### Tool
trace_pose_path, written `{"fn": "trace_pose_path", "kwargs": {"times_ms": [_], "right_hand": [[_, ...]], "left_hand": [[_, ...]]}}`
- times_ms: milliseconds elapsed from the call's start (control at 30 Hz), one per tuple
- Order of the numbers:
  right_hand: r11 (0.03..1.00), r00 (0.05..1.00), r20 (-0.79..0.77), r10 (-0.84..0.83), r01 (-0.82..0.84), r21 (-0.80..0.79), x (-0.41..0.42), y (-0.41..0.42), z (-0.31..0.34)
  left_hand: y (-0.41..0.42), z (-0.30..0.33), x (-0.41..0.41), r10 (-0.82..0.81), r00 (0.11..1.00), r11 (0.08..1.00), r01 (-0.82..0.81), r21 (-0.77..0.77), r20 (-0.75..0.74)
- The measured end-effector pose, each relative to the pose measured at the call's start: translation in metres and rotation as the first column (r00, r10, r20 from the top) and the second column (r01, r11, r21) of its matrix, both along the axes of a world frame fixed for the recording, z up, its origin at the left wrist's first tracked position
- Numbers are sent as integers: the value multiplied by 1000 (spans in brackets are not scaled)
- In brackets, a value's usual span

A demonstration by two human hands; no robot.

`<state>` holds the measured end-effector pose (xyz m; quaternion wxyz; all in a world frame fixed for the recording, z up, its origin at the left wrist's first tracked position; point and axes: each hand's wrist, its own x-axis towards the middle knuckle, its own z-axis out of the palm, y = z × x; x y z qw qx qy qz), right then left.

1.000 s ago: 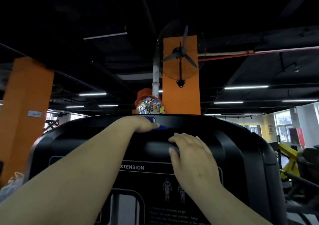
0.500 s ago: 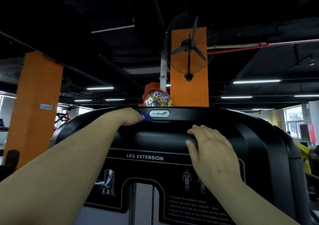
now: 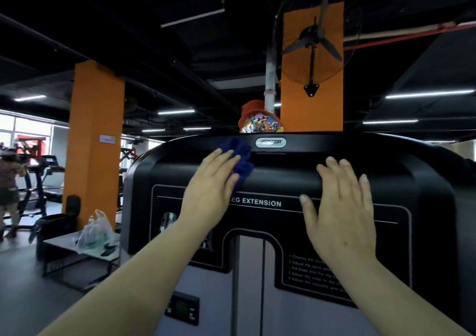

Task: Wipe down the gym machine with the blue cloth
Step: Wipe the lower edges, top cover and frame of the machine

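- Two hands are on the gym machine, whose black shroud fills the middle and right of the frame, and I would keep both there for this pass.
- My left hand, just left of centre, lies flat with fingers straight and close together, pressing the blue cloth against the upper curve of the shroud; the cloth is bunched and shows above and to the right of the fingertips, just left of the silver logo badge.
- My right hand, right of centre, is spread wide and holds nothing; its palm rests on the panel beside the "LEG EXTENSION" lettering, and I judge it serves as a brace.
- To do the step well, I would flatten the bunched cloth so more of it meets the plastic, then press evenly through the palm, not only the fingertips.
- I would work in overlapping strokes along the top ridge toward the upper right of the frame, then come down over the printed panel.
- The rounded edge could let the cloth slip off the back, so I would keep the fingers hooked slightly over it.
- The small display near the bottom centre probably wants a lighter touch.
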<state>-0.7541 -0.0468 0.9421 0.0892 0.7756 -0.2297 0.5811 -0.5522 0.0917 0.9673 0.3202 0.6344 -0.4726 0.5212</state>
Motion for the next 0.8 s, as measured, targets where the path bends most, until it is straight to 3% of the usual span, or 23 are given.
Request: {"fn": "trace_pose_path", "kwargs": {"times_ms": [67,100,200,267,333,467,633,800], "right_hand": [[1000,1000,9,4,-4,-1,2,0,-2],[1000,1000,18,7,-7,-6,2,-1,-3],[1000,998,52,21,-21,-13,5,0,-7],[1000,998,63,29,-29,-4,8,2,-9],[1000,998,52,30,-30,-3,9,3,-11],[999,999,-30,27,-27,-24,-1,-3,-11],[996,993,-84,85,-86,-2,-13,1,-26],[977,975,-77,206,-201,72,-21,13,-68]], "left_hand": [[14,0,16,-27,999,994,22,110,44],[22,-1,27,-15,1000,995,15,95,-5],[35,-8,42,-18,955,989,-27,-145,-296],[21,-23,23,-33,923,967,-68,-246,-383],[0,-43,-2,-37,950,967,-44,-250,-311],[5,-77,10,-14,997,998,10,-57,-75],[12,-106,19,-95,896,934,-71,-350,-434],[-15,-143,-1,-120,971,968,69,-240,-205]]}}
